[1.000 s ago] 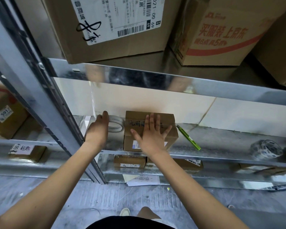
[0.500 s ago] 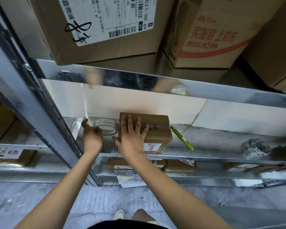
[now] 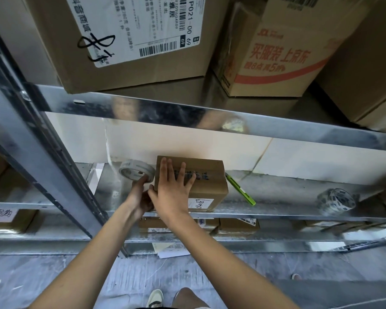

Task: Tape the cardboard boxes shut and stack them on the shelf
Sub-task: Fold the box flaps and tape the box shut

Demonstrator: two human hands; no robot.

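A small brown cardboard box (image 3: 210, 184) with a white label on its front sits on the metal shelf (image 3: 281, 197), against the white back wall. My right hand (image 3: 172, 190) lies flat on the box's top left part, fingers spread. Just left of the box, a clear tape roll (image 3: 135, 170) is tipped up off the shelf. My left hand (image 3: 140, 197) grips the roll's near edge with its fingertips, partly hidden behind my right hand.
A green utility knife (image 3: 241, 189) lies right of the box, and a printed tape roll (image 3: 335, 201) farther right. Large cartons (image 3: 129, 52) fill the shelf above. Small boxes (image 3: 239, 225) sit on the shelf below. A steel upright (image 3: 60, 166) stands to the left.
My left hand has moved from the roll's far left side to its near edge and tipped the roll up. My right hand has slid to the left part of the box top.
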